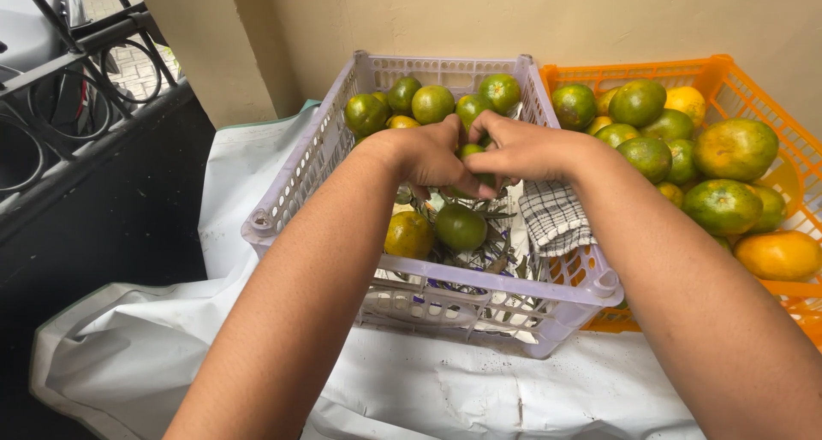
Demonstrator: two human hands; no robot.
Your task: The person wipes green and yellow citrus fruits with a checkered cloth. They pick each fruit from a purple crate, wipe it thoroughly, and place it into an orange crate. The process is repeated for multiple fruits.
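My left hand and my right hand meet over the lilac plastic crate. Together they grip one small green citrus fruit, mostly hidden between the fingers. Below them in the crate lie a green fruit, a yellow-green fruit and loose stems and leaves. More green fruits are piled at the crate's far end.
An orange crate at the right is full of larger green and orange citrus. A checked cloth hangs on the wall between the crates. Both stand on a white sheet. A black metal railing is at the left, a beige wall behind.
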